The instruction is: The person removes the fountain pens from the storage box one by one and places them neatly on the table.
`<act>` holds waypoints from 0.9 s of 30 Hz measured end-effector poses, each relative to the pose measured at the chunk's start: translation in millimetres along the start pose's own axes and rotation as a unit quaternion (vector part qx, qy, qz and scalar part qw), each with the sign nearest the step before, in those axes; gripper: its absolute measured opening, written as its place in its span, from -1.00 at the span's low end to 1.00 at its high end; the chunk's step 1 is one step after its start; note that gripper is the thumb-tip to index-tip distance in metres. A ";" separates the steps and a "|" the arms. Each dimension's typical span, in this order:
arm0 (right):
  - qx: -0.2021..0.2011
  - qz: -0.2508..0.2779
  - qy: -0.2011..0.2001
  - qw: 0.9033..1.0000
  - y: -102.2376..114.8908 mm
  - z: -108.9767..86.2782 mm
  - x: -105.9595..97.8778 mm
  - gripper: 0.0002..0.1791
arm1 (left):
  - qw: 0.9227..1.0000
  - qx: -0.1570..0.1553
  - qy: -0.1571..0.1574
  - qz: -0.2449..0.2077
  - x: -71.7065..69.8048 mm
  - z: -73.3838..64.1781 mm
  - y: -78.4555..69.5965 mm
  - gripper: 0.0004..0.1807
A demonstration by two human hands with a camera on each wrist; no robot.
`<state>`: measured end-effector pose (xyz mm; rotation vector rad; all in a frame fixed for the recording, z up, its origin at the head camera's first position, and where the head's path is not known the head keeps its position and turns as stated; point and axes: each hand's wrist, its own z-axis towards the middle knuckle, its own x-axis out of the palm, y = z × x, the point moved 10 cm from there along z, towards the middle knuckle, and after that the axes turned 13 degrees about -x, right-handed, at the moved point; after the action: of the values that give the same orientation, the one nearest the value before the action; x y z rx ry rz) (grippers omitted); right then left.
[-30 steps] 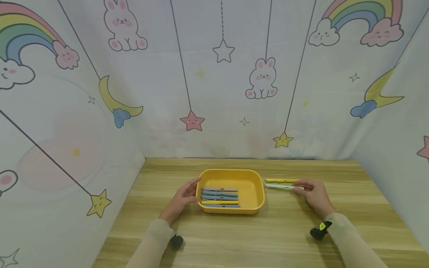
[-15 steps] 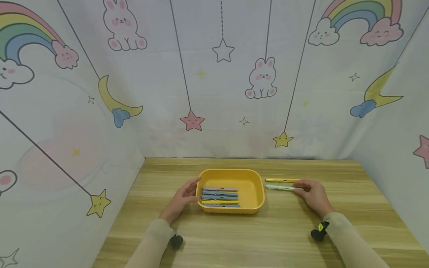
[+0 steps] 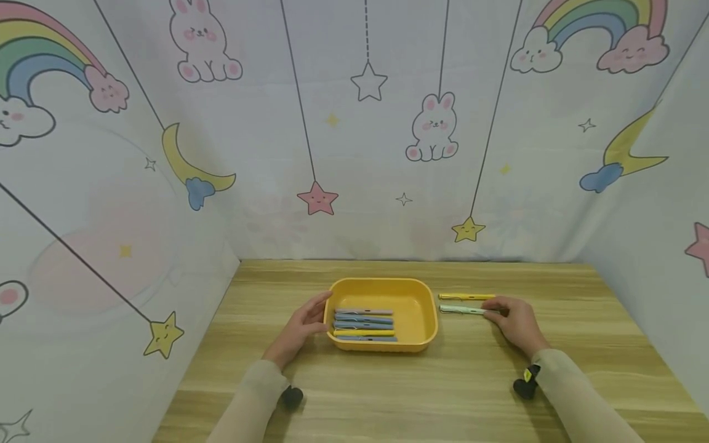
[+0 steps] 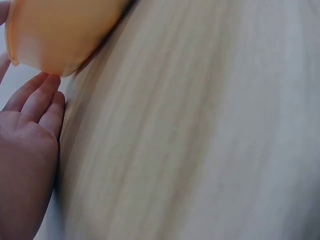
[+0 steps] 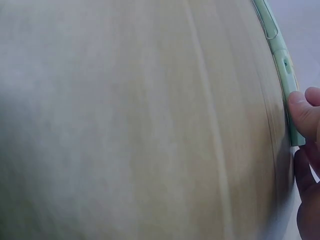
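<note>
My left hand point(image 3: 299, 329) holds the left end of a yellow plastic box point(image 3: 416, 323), thumb at the front corner and fingers at the back. In the left wrist view its fingertips touch the wall of the box point(image 4: 65, 32). Inside lie a pinkish pen point(image 3: 364, 312), several blue pens point(image 3: 364, 325) and a yellow pen point(image 3: 368, 333), side by side. My right hand point(image 3: 517, 320) pinches the right end of a light green pen point(image 3: 462, 309) beside the box. The right wrist view shows the thumb on the green pen's barrel point(image 5: 285, 75). Just behind it lies another yellow pen point(image 3: 466, 296).
The wooden table point(image 3: 399, 394) runs back to a white cloth wall point(image 3: 365, 154) printed with rabbits, stars and rainbows. Similar cloth walls stand at left and right. Each wrist wears a small black device, such as the one on the right point(image 3: 525, 386).
The right hand has shifted very slightly left along the light green pen, its wrist turning a little. The left hand, box and pens stay in place.
</note>
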<state>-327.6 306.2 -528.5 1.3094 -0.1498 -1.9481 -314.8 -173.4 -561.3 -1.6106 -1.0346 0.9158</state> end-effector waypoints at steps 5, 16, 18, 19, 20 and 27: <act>-0.009 -0.014 0.001 1.000 0.2 2.1 0.5 -0.84 | 1.000 0.009 -0.001 0.003 0.2 -0.2 -3.5 -0.20; -0.034 -0.028 -0.005 0.999 5.3 6.3 1.4 -0.83 | 1.000 0.007 0.001 0.000 0.8 0.4 -2.7 -0.20; -0.034 -0.026 -0.004 0.999 6.3 6.8 1.2 -0.83 | 1.000 0.007 0.002 0.001 1.2 0.1 -2.9 -0.21; -0.034 -0.025 -0.003 0.999 7.0 6.9 1.0 -0.83 | 1.000 0.006 0.003 0.001 1.3 0.1 -2.8 -0.21; -0.034 -0.024 -0.002 0.999 7.6 7.1 0.8 -0.82 | 1.000 0.005 0.003 -0.001 1.3 0.0 -2.9 -0.21; -0.034 -0.026 0.004 0.999 8.6 7.2 0.8 -0.80 | 1.000 0.007 0.002 -0.001 1.4 -0.7 -3.1 -0.20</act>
<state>-329.2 297.4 -521.5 1.2887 -0.0465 -1.9734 -314.3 -171.8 -558.3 -1.5988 -1.0246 0.9149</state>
